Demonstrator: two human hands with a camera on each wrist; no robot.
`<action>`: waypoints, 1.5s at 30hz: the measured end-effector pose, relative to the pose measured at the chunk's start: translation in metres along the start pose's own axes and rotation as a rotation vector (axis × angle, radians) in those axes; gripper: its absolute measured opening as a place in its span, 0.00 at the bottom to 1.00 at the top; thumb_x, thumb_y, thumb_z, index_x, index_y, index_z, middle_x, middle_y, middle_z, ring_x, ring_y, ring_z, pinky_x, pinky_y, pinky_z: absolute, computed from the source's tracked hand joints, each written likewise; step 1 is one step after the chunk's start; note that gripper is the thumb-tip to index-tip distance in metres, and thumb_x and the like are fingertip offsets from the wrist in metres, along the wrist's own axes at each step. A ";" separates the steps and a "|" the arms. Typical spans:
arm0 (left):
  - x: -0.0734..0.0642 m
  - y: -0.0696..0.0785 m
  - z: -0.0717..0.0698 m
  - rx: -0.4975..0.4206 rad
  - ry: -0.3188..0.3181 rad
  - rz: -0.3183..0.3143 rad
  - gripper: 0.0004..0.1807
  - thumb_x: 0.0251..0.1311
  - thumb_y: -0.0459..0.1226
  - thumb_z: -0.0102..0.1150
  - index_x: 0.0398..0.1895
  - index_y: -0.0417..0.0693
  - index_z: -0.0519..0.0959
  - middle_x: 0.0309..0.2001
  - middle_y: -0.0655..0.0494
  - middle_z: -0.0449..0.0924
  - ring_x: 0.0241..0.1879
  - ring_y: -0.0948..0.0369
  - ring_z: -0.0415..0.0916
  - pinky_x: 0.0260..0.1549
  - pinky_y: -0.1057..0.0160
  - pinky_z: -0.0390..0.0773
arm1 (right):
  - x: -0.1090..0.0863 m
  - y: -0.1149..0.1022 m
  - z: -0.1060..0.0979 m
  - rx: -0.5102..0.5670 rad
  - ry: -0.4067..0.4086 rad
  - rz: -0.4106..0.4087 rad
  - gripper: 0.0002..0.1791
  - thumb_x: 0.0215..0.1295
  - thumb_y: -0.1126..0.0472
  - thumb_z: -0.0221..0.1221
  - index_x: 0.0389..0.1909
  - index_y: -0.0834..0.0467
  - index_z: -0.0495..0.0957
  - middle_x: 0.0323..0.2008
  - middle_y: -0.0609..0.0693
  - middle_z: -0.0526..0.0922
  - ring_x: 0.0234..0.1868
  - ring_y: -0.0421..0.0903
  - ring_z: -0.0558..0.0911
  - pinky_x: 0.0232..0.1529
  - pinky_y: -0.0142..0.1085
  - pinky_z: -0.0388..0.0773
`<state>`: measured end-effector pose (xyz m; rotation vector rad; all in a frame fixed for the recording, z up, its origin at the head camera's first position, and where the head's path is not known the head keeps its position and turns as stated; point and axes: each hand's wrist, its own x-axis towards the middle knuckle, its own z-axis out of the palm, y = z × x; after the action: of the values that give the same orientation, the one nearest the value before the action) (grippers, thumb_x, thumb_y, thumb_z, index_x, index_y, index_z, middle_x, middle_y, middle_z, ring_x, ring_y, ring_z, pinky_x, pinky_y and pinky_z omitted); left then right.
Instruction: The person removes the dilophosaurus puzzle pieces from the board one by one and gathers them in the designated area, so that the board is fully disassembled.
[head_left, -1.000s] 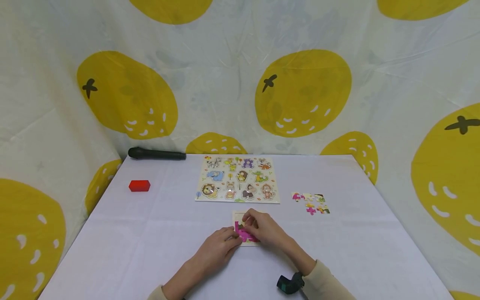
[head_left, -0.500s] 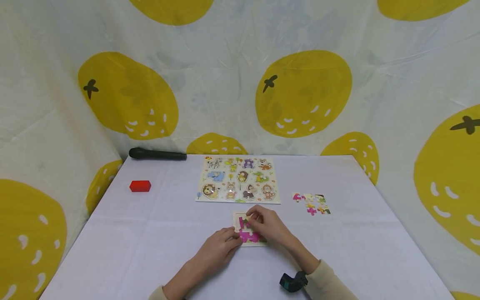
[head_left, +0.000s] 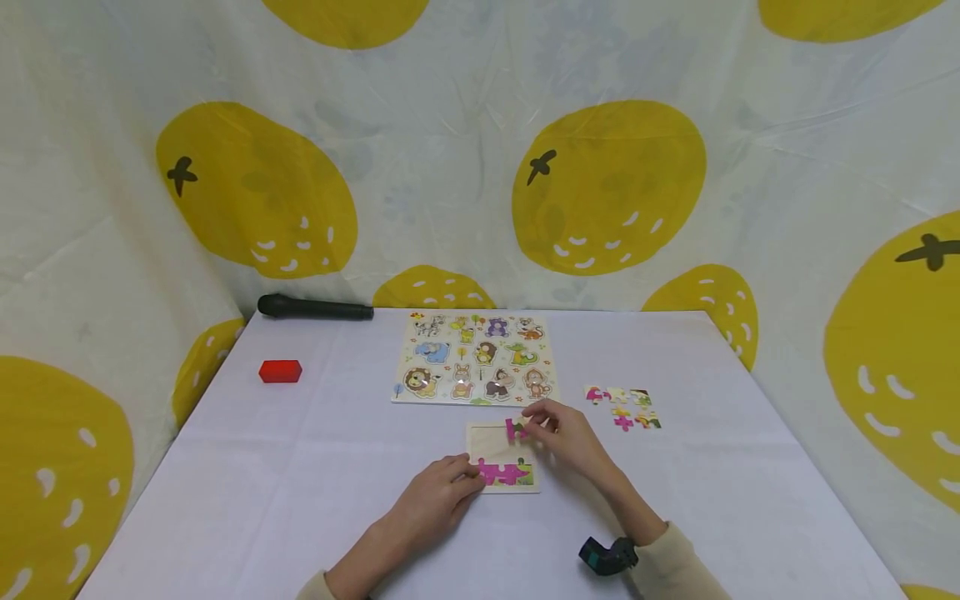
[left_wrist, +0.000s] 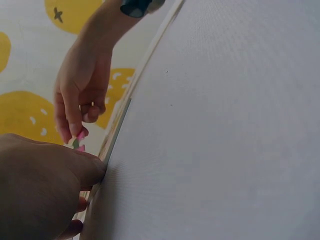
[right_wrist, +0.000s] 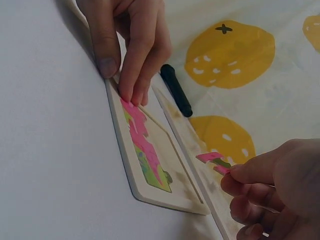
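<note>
In the head view my right hand point(head_left: 572, 437) pinches a pink and green jigsaw piece point(head_left: 515, 429) between thumb and fingertips, over the far right part of a small wooden puzzle tray point(head_left: 480, 490). The right wrist view shows that piece point(right_wrist: 216, 161) held up off the tray. My left hand point(head_left: 438, 498) grips the tray's near left corner, thumb at the outer edge and fingertips over the rim by the pieces. Pink and green joined pieces point(head_left: 508, 474) fill the tray's near row; its far part shows bare wood. The left hand covers that row's left end.
Several loose jigsaw pieces point(head_left: 622, 408) lie to the right on the white table. Behind the tray is an animal puzzle board point(head_left: 477, 360). A red block point(head_left: 281, 372) and a black microphone point(head_left: 315, 307) sit at the back left. A lemon-patterned curtain point(head_left: 450, 167) encloses the table.
My right hand has moved right and away from the tray's middle, carrying the pink and green piece up out of it, so bare wood shows there. The left hand has stayed in place.
</note>
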<state>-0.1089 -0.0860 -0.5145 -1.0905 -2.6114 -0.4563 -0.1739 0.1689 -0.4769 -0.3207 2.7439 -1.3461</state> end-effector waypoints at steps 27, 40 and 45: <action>0.000 0.000 0.000 -0.016 -0.027 -0.021 0.10 0.65 0.40 0.64 0.47 0.54 0.87 0.47 0.61 0.84 0.56 0.59 0.80 0.58 0.57 0.80 | -0.012 0.054 -0.058 -0.121 0.173 0.134 0.12 0.66 0.63 0.61 0.49 0.62 0.82 0.37 0.54 0.85 0.33 0.43 0.76 0.28 0.28 0.73; 0.001 0.000 -0.003 -0.028 -0.061 -0.037 0.11 0.66 0.41 0.64 0.49 0.54 0.87 0.49 0.60 0.85 0.60 0.56 0.79 0.60 0.55 0.79 | -0.012 0.071 -0.069 -0.211 0.259 0.180 0.11 0.64 0.63 0.60 0.44 0.63 0.84 0.34 0.55 0.86 0.34 0.44 0.78 0.34 0.30 0.73; 0.000 0.001 -0.004 -0.034 -0.057 -0.039 0.11 0.65 0.40 0.64 0.49 0.54 0.88 0.49 0.60 0.85 0.60 0.55 0.79 0.60 0.55 0.80 | -0.014 0.071 -0.068 -0.253 0.283 0.194 0.12 0.66 0.61 0.60 0.45 0.63 0.83 0.36 0.56 0.86 0.38 0.49 0.80 0.38 0.35 0.75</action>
<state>-0.1080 -0.0865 -0.5107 -1.0809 -2.6881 -0.4862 -0.1821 0.2668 -0.4916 0.1354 3.0836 -1.0711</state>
